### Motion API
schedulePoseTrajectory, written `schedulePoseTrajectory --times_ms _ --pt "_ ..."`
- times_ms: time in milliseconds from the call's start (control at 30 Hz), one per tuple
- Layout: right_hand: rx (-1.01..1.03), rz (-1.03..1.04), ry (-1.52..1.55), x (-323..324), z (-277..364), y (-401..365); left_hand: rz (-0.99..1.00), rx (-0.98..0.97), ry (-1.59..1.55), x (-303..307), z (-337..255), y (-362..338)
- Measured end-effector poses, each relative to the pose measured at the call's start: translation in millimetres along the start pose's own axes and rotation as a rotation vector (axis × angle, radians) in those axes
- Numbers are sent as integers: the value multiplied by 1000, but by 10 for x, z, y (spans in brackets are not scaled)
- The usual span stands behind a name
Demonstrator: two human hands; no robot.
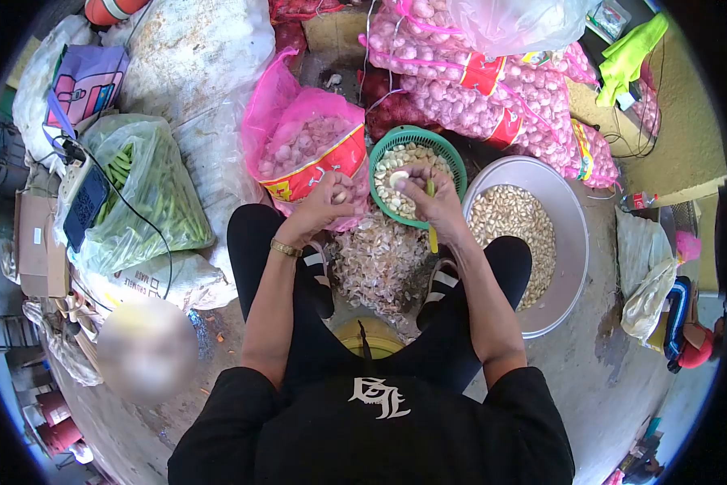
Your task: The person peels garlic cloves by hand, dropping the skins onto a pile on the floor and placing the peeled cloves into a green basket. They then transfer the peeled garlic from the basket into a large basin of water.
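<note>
My left hand (321,207) is closed on what looks like a garlic bulb or clove, just in front of an open pink mesh bag of garlic (307,145). My right hand (428,196) pinches a pale peeled clove (398,179) between thumb and finger and also holds a knife with a yellow-green handle (432,234). Beneath and behind it is a green basket (459,166) holding pale cloves. Between my feet lies a heap of garlic skins (379,263). To the right, a large whitish tub (569,250) holds many cloves.
Stacked pink mesh sacks of garlic (493,97) stand at the back right. At the left are a clear bag of green vegetables (149,194), a purple bag (88,85) and white sacks (193,56). A yellow round object (363,335) is between my thighs.
</note>
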State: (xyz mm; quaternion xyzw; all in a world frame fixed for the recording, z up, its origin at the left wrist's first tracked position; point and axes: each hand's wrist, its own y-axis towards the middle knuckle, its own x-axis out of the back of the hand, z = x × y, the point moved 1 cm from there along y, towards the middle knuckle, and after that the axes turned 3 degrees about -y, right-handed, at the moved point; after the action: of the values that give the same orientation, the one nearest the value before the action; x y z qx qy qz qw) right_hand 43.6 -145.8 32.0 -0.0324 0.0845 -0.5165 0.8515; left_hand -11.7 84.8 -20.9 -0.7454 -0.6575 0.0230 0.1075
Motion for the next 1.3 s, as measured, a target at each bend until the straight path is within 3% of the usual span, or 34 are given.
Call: schedulePoseTrajectory --times_ms 67,100,167,233,300,333,467,600,700,800,867,1000,1233,1300 --pt "-48 -113 -56 80 98 -18 68 50 -334 -43 -188 -49" --pt "-47 -113 -55 126 79 -2 68 50 -334 -35 -227 -67" --pt "144 -261 -149 267 -40 104 183 139 -592 -30 -268 -97" --pt "264 -309 -234 404 -273 226 138 127 -571 -45 -293 -77" --pt "451 -584 -743 432 -284 218 94 112 -550 -63 -298 -55" --pt "454 -587 -745 414 -273 208 67 86 -520 -66 -288 -39" --pt "265 -110 -493 66 -192 123 42 0 -412 -127 -379 -28" --pt "222 87 -380 -206 -177 80 12 -62 -397 -256 -313 -12" --pt "173 93 -309 -205 -277 126 21 -102 -425 -284 -257 7" --pt "140 67 -344 -176 -316 144 -68 -142 -256 -339 -222 12" --pt "119 50 -301 -167 -472 178 -95 -283 265 -386 -196 4" --pt "-24 55 -139 -204 -464 166 -90 -317 261 -413 -178 37" --pt "33 54 -247 -168 -383 200 -54 -218 109 -273 -248 -12" --pt "-38 18 -213 -161 -287 153 -71 -184 35 -269 -267 -20"
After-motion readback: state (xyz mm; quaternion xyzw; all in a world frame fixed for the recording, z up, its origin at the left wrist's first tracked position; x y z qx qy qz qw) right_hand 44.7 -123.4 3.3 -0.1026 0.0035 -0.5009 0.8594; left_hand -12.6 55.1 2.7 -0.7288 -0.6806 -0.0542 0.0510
